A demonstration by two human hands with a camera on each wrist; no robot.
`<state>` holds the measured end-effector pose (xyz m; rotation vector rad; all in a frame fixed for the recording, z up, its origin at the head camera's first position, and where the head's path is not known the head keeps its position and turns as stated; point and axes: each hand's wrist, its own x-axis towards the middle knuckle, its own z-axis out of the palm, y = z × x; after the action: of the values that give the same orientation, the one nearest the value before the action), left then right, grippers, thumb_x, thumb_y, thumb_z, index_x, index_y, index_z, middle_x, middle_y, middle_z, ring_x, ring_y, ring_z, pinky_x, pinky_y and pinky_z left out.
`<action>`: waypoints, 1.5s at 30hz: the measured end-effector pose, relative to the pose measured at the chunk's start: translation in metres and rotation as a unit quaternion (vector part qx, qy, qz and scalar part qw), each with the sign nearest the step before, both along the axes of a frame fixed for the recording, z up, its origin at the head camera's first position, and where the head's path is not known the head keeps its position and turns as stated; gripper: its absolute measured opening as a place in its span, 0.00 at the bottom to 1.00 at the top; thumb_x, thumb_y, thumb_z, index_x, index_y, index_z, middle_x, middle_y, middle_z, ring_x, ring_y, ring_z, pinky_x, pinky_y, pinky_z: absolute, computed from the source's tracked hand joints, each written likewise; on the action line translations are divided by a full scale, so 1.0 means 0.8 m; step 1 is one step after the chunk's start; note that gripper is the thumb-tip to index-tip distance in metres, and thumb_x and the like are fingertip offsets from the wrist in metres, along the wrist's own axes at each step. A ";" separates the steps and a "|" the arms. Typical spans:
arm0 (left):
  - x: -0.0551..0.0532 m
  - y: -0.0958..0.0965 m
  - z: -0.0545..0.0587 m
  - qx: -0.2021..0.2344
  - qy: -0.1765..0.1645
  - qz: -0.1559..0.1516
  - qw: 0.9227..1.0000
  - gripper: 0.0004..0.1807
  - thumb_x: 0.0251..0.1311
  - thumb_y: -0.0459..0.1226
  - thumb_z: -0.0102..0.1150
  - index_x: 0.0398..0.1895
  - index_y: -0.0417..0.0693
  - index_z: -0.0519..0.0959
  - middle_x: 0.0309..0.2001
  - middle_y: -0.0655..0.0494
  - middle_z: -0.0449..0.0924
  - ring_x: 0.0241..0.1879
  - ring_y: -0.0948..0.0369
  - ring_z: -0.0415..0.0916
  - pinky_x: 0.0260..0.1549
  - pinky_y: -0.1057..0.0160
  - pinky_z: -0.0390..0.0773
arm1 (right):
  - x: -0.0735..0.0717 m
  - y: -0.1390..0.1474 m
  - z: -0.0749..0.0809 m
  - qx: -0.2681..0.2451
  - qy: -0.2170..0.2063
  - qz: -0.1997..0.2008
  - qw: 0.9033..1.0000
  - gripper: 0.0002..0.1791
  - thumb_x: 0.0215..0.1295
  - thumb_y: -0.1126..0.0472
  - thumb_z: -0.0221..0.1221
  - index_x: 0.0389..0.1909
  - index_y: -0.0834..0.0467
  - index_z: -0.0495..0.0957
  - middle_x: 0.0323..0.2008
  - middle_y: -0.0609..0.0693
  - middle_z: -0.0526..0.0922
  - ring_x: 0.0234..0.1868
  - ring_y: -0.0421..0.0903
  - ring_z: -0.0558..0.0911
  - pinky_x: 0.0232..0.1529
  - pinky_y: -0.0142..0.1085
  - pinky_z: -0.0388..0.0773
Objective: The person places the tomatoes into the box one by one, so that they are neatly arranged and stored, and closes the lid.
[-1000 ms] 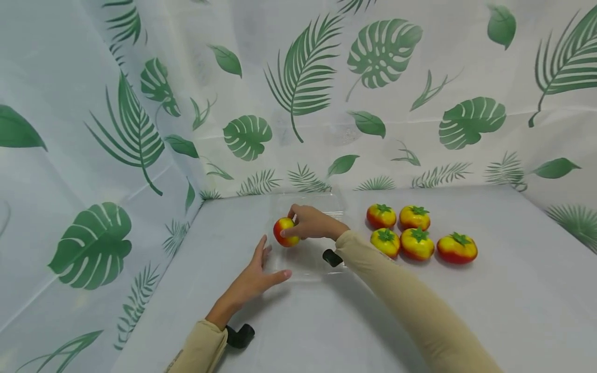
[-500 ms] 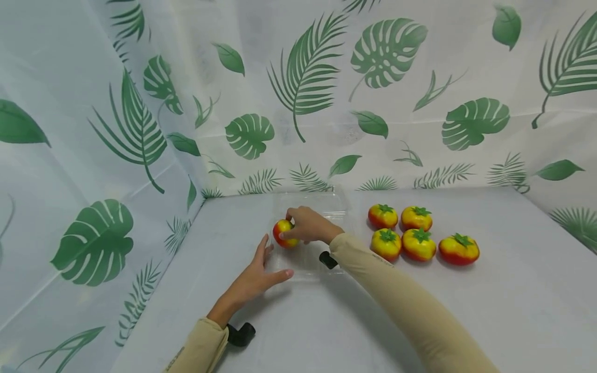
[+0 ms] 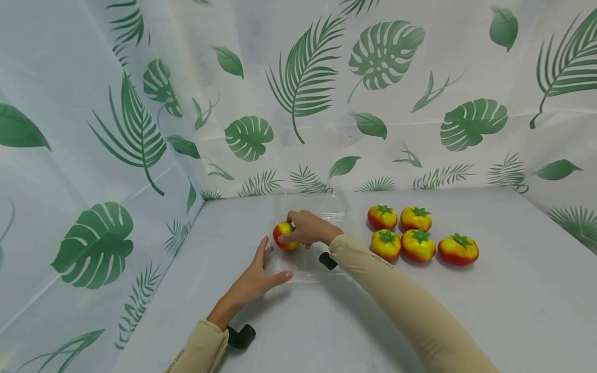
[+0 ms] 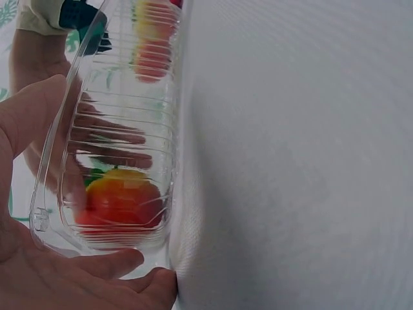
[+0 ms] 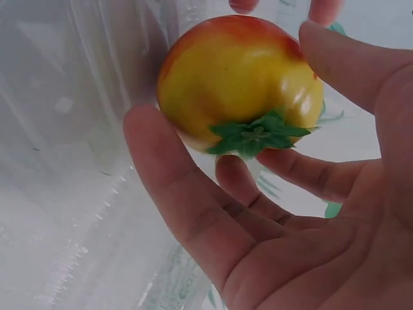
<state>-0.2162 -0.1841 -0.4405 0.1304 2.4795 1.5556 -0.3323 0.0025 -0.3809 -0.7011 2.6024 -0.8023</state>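
Clear plastic container (image 3: 305, 267) on a pale-covered table (image 3: 513, 311), with a clear flap (image 3: 305, 199) extending from its 12 o'clock side. Within the container is one red-and-yellow fruit (image 5: 232, 77), situated toward the 9 o'clock wall; its green calyx (image 5: 258, 134) faces the palm of the right hand (image 3: 311, 226). The right hand, entering from 4 o'clock, holds this fruit with thumb and fingers set around it; contact between fruit and container floor cannot be determined. The left hand (image 3: 254, 280) lies at the container's 8 o'clock corner, thumb and fingers spread wide; whether they touch the wall cannot be told. Outside the container, toward 3 o'clock, four similar fruits (image 3: 418, 244) sit in two rows of two, calyces uppermost, with a fifth fruit (image 3: 458, 252) just beside them, farther out. A leaf-printed sheet (image 3: 308, 77) hangs at 12 o'clock.
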 end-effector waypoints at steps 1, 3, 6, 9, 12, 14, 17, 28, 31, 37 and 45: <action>0.000 0.001 0.000 -0.001 0.000 0.000 1.000 0.64 0.66 0.54 0.73 0.89 0.56 0.34 0.86 0.43 0.49 0.84 0.42 0.44 0.76 0.31 0.51 | 0.001 0.001 0.001 0.001 -0.002 -0.002 1.000 0.30 0.72 0.52 0.71 0.65 0.63 0.74 0.50 0.57 0.80 0.40 0.50 0.83 0.32 0.36 0.88; 0.000 0.002 0.000 -0.003 0.000 0.000 1.000 0.64 0.66 0.54 0.73 0.89 0.57 0.35 0.86 0.44 0.49 0.84 0.42 0.45 0.76 0.31 0.51 | 0.003 0.003 0.002 0.002 -0.005 -0.005 1.000 0.31 0.71 0.51 0.72 0.67 0.63 0.73 0.52 0.57 0.80 0.42 0.51 0.82 0.32 0.36 0.88; 0.000 0.004 0.001 -0.008 -0.001 0.002 1.000 0.64 0.66 0.55 0.73 0.89 0.57 0.35 0.86 0.44 0.49 0.84 0.42 0.45 0.76 0.30 0.52 | 0.005 0.008 0.005 0.005 -0.010 -0.011 1.000 0.34 0.70 0.51 0.72 0.69 0.62 0.72 0.56 0.59 0.79 0.45 0.51 0.82 0.33 0.36 0.88; 0.001 0.005 0.002 -0.011 0.000 0.004 1.000 0.64 0.66 0.55 0.73 0.89 0.56 0.35 0.86 0.44 0.50 0.84 0.42 0.46 0.76 0.30 0.52 | 0.007 0.013 0.009 0.002 -0.011 -0.010 1.000 0.35 0.70 0.50 0.72 0.71 0.61 0.71 0.60 0.61 0.78 0.46 0.52 0.82 0.33 0.37 0.89; 0.002 0.005 0.003 -0.011 0.002 0.005 1.000 0.64 0.66 0.54 0.73 0.89 0.55 0.35 0.85 0.44 0.50 0.84 0.41 0.46 0.76 0.30 0.52 | 0.007 0.020 0.013 -0.006 -0.006 -0.002 1.000 0.37 0.71 0.50 0.71 0.73 0.61 0.70 0.63 0.63 0.76 0.45 0.51 0.83 0.33 0.37 0.89; 0.003 0.005 0.003 -0.014 0.003 0.006 1.000 0.64 0.66 0.55 0.73 0.89 0.55 0.35 0.85 0.44 0.50 0.83 0.41 0.47 0.75 0.30 0.53 | 0.007 0.026 0.016 -0.011 0.000 0.003 1.000 0.38 0.71 0.49 0.71 0.74 0.62 0.69 0.64 0.65 0.75 0.43 0.51 0.83 0.34 0.37 0.89; 0.004 0.003 0.003 -0.016 0.001 0.009 1.000 0.65 0.65 0.55 0.74 0.89 0.55 0.35 0.86 0.43 0.50 0.83 0.41 0.47 0.75 0.30 0.53 | 0.008 0.034 0.020 -0.019 0.015 0.003 1.000 0.38 0.72 0.47 0.70 0.74 0.63 0.70 0.64 0.66 0.75 0.40 0.53 0.84 0.37 0.39 0.89; 0.007 0.005 0.005 -0.012 0.000 0.005 1.000 0.66 0.65 0.56 0.73 0.89 0.53 0.35 0.86 0.40 0.47 0.83 0.40 0.45 0.77 0.32 0.50 | 0.026 0.079 0.026 -0.055 0.068 -0.044 0.995 0.39 0.72 0.42 0.67 0.76 0.59 0.70 0.72 0.65 0.70 0.66 0.60 0.76 0.67 0.59 0.76; 0.007 0.007 0.005 -0.017 0.000 0.007 1.000 0.66 0.65 0.56 0.74 0.89 0.53 0.35 0.86 0.40 0.48 0.83 0.40 0.46 0.77 0.32 0.51 | 0.033 0.099 0.028 -0.066 0.060 -0.057 0.994 0.42 0.72 0.40 0.66 0.79 0.58 0.67 0.77 0.64 0.66 0.72 0.61 0.71 0.70 0.62 0.71; 0.006 0.007 0.006 -0.020 0.004 0.003 1.000 0.65 0.65 0.55 0.73 0.89 0.53 0.35 0.86 0.40 0.47 0.83 0.40 0.45 0.77 0.33 0.51 | 0.045 0.142 0.034 -0.078 0.053 -0.082 0.992 0.47 0.72 0.40 0.66 0.84 0.55 0.59 0.83 0.63 0.56 0.79 0.64 0.61 0.74 0.67 0.63; 0.005 0.007 0.001 -0.005 0.011 0.003 1.000 0.65 0.65 0.53 0.74 0.89 0.52 0.35 0.85 0.40 0.49 0.84 0.40 0.44 0.78 0.33 0.49 | 0.062 0.193 0.034 -0.092 0.060 -0.098 0.989 0.52 0.70 0.39 0.67 0.85 0.56 0.55 0.83 0.63 0.54 0.81 0.66 0.56 0.75 0.69 0.58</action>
<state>-0.2120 -0.1785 -0.4401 0.1395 2.5048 1.5528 -0.2829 0.1571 -0.3534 -0.5641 2.7628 -1.1026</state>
